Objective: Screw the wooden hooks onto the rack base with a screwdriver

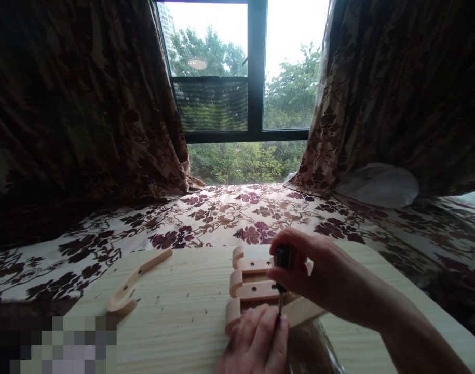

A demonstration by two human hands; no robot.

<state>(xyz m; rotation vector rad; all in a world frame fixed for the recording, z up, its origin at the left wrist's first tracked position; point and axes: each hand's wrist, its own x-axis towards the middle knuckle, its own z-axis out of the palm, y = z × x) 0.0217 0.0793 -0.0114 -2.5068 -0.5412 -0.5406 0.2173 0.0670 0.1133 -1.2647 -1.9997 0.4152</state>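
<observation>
My right hand (299,262) is wrapped round the black handle of a screwdriver (283,264), which stands upright with its shaft pointing down. The tip is hidden at my left hand (256,340). My left hand presses on the nearest hook-shaped wooden piece (232,315), fingers together round the shaft's lower end. Behind it lie two more wooden hooks, a middle one (256,291) and a far one (256,266), each with dark holes or screws. They rest across a wooden strip (303,310), partly hidden by my hands.
A loose wooden hook (134,280) lies at the left of the pale wooden board (182,322), among several small dark screws. Clear plastic (319,348) is by my left hand. Beyond are floral fabric (221,218), curtains and a window.
</observation>
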